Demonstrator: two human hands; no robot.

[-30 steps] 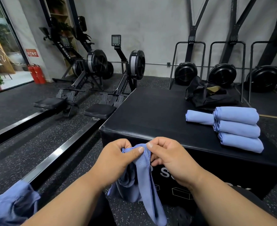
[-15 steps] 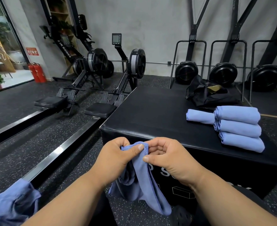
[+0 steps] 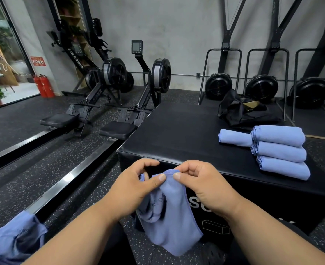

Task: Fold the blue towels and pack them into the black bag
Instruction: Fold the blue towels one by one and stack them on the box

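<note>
A loose blue towel (image 3: 172, 213) hangs in front of the black box (image 3: 186, 134). My left hand (image 3: 133, 186) pinches its top edge between thumb and fingers. My right hand (image 3: 201, 182) pinches the same edge just to the right, thumbs nearly touching. Several folded blue towels (image 3: 280, 152) lie stacked on the box's right side, with one more folded towel (image 3: 234, 137) beside them. The black bag (image 3: 241, 111) sits crumpled at the box's far right corner.
More blue cloth (image 3: 10, 243) lies bunched at the bottom left. Two rowing machines (image 3: 110, 88) stand on the dark floor to the left, their rails (image 3: 62, 184) running toward me. Fan units (image 3: 261, 87) line the back wall.
The towel's hanging end has risen and bunched shorter. Both hands shifted their pinch along the top edge, and the fingers of the left hand have opened slightly.
</note>
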